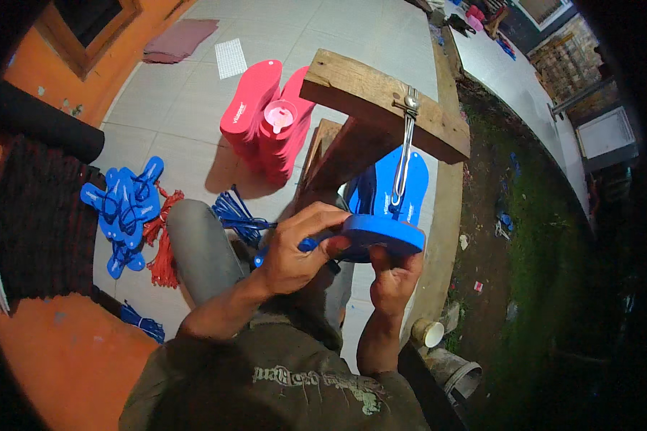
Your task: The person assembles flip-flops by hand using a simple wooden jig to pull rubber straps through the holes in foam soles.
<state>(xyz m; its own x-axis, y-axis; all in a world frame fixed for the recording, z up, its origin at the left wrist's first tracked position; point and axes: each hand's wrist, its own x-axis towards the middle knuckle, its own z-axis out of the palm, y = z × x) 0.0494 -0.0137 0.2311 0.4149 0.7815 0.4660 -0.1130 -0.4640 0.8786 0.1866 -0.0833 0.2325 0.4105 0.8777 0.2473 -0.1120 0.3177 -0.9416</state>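
Both hands grip a blue sandal sole [382,231], held edge-on above my lap. My left hand [305,244] has its fingers and thumb closed on the sole's left end. Around the right end, my right hand [395,284] is closed with its thumb pressed against the near face. Just beyond the sole hangs a bent metal rod tool [404,154], fixed on top of a wooden stand [366,93]. More blue soles [410,176] stand under the beam, partly hidden by the tool. A blue strap end shows below my left hand; its full shape is hidden.
Stacked pink soles [248,104] carry a small pink cup [279,116]. On the left lie blue flip-flops [126,205], red straps [164,266] and a bundle of blue straps [241,219]. A white pipe [428,332] and a bucket [464,377] sit by the tiled floor's right edge.
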